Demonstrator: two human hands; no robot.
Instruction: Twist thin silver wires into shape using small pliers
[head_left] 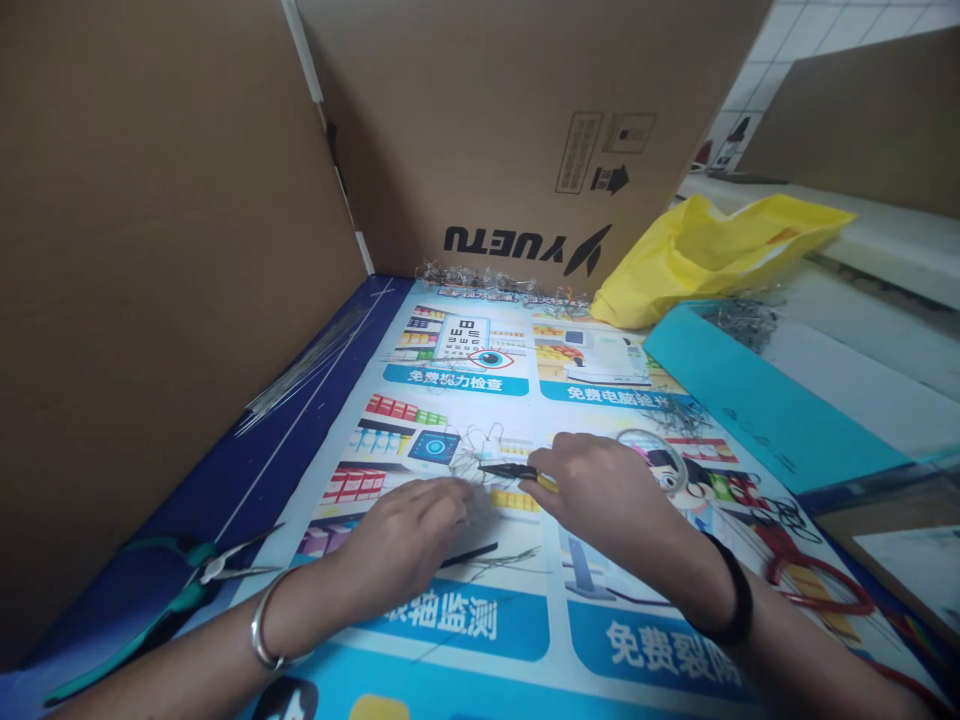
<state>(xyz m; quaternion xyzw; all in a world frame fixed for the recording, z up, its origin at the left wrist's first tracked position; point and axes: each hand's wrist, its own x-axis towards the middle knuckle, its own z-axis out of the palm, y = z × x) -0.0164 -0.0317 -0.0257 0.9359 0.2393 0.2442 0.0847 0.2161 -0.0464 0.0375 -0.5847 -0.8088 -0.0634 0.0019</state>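
Observation:
In the head view, my right hand (589, 485) is closed round the yellow handle of small dark pliers (511, 470), whose tip points left. The tip meets a tangle of thin wire (474, 452) over the printed poster (546, 530). My left hand (420, 530), a silver bangle at its wrist, is just left of the tip with its fingers bent together at the wire. What those fingertips pinch is too small to make out. Several loose wire pieces (504, 562) lie below the hands.
Teal-handled pliers (196, 580) lie open at the left, below long straight wires (300, 375). Cardboard walls (480, 130) stand behind and left. Wire scraps (487, 278) line the back. A yellow bag (675, 265), a turquoise box (772, 400) and a red wire coil (821, 585) are right.

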